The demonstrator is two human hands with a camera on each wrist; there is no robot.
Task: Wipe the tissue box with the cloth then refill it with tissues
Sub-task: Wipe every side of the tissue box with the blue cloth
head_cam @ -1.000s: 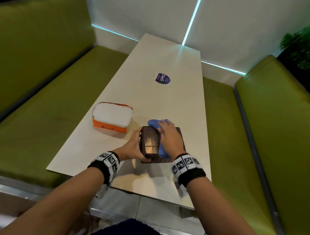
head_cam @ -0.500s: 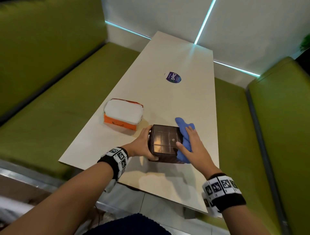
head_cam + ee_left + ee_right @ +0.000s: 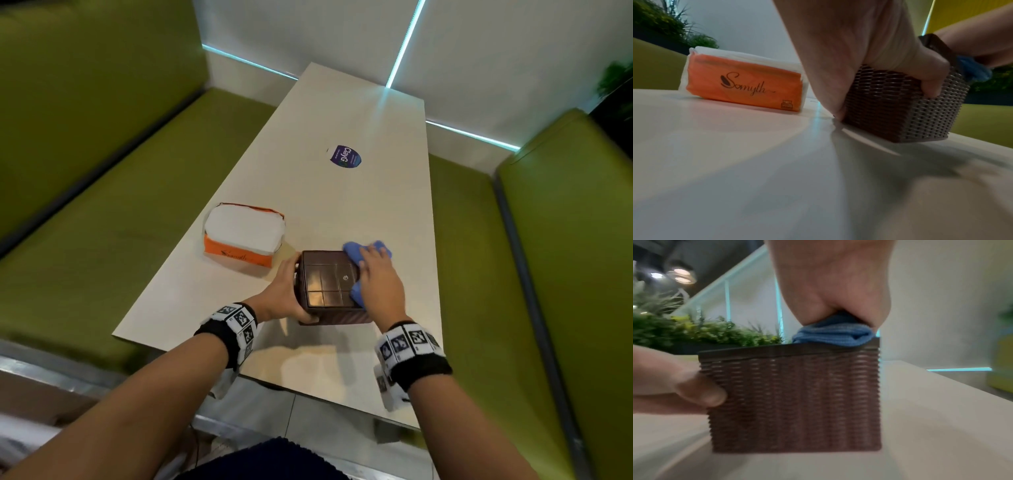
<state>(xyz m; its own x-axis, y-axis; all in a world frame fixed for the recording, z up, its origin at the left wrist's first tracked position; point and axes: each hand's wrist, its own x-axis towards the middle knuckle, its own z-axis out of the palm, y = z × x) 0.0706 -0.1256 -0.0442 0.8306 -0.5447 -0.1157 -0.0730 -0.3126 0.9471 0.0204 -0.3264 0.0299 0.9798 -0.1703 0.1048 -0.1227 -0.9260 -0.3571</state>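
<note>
The brown tissue box [image 3: 330,287] stands on the worktop [image 3: 342,205], the left hand [image 3: 282,294] grasping its left side. The right hand [image 3: 378,281] presses the blue cloth [image 3: 356,251] onto its lid, grip closed around it. The tissue pack [image 3: 243,238] lies just beside.

L hand [image 3: 869,48] grips tissue box [image 3: 900,105]; tissue pk [image 3: 742,79] beside

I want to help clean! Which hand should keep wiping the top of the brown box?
The right hand: it presses the blue cloth on the tissue box lid. The left hand grips the box's side, steadying it.
</note>
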